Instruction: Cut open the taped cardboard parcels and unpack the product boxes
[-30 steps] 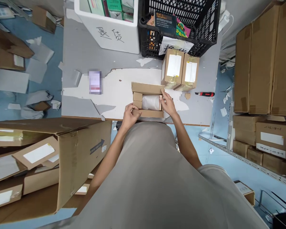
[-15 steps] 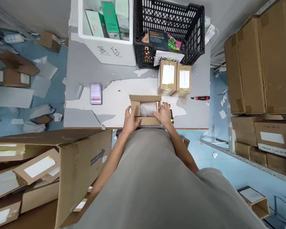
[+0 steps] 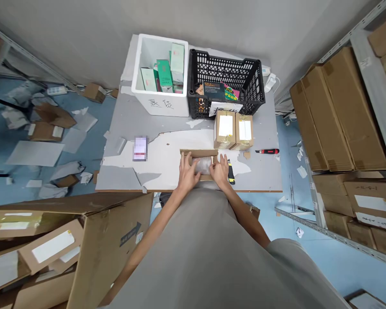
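A small open cardboard box lies by the table's front edge, its far flap raised. Inside it is an item in clear, whitish wrapping; what the wrapping covers cannot be made out. My left hand grips the box's left end, fingers over the side and thumb at the near edge. At the opposite end, my right hand is closed around the side, with its thumb reaching inside by the wrapped item. Just right of that hand lies a black and yellow object, partly hidden.
Behind the box stand two taped cartons, a black plastic crate and a white foam bin of small boxes. A red and black utility knife lies at right, a phone at left. A large carton stands front left.
The camera view has tilted upward, so the table appears lower. My left hand has shifted inward over the box's left end, and its left flap is now mostly covered.
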Demonstrator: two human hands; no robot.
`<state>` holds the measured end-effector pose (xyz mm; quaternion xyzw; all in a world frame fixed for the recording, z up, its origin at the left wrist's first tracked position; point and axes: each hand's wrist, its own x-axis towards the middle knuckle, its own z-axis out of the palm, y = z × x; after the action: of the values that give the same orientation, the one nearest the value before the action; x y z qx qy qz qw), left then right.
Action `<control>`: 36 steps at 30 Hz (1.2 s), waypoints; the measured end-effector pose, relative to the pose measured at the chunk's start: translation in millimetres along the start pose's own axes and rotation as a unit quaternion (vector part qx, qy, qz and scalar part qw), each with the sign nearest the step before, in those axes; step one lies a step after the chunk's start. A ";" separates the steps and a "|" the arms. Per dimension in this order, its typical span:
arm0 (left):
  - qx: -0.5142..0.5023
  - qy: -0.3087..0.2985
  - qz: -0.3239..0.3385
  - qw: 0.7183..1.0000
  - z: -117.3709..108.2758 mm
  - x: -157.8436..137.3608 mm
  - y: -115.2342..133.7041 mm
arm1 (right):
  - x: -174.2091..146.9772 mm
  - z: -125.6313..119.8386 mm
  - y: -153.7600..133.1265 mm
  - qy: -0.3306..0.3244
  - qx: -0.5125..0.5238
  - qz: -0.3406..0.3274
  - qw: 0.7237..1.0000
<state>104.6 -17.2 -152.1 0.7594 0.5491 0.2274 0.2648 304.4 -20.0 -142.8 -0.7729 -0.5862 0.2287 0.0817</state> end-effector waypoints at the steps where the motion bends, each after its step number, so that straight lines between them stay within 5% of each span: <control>1: 0.010 -0.009 0.013 1.000 1.0 0.6 4.4 | 1.1 -2.0 -1.7 -0.004 -0.010 0.000 1.000; 6: 0.032 -0.067 0.053 0.996 7.8 5.6 19.7 | -3.2 -17.0 -13.1 -0.025 -0.025 -0.018 0.999; 9: 0.013 -0.067 0.045 0.997 5.1 5.7 24.8 | -17.1 -37.6 -17.0 0.023 0.015 -0.025 0.999; 13: -0.058 0.005 0.003 0.998 -14.1 4.1 33.6 | -35.8 -86.8 -13.1 0.115 0.127 -0.055 0.984; 16: -0.128 0.077 -0.066 0.987 -36.4 8.7 44.1 | -41.6 -126.9 -10.4 0.138 0.291 -0.060 0.945; 19: -0.270 0.067 -0.135 0.951 -59.9 20.7 60.5 | -42.2 -151.9 -18.2 0.130 0.464 -0.040 0.875; 21: -0.400 0.022 -0.160 0.902 -74.6 30.1 75.1 | -42.7 -156.3 -30.1 0.120 0.537 -0.029 0.835; 25: -0.550 0.025 -0.172 0.817 -99.7 42.2 104.8 | -48.2 -142.4 -57.3 0.084 0.595 -0.023 0.799; 30: -0.538 0.095 -0.163 0.822 -120.3 42.8 116.1 | -56.1 -122.0 -70.3 0.047 0.597 -0.040 0.800; 33: -0.499 0.130 -0.141 0.845 -126.8 41.8 108.8 | -60.3 -123.0 -70.7 0.148 0.549 -0.041 0.822; 36: -0.447 0.157 -0.118 0.873 -129.3 40.2 104.3 | -66.0 -126.9 -75.1 0.236 0.414 -0.113 0.872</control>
<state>108.6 14.1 15.9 0.4440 0.5090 0.5320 0.5106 282.4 -41.8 15.8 -0.6275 -0.4847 0.2509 0.5552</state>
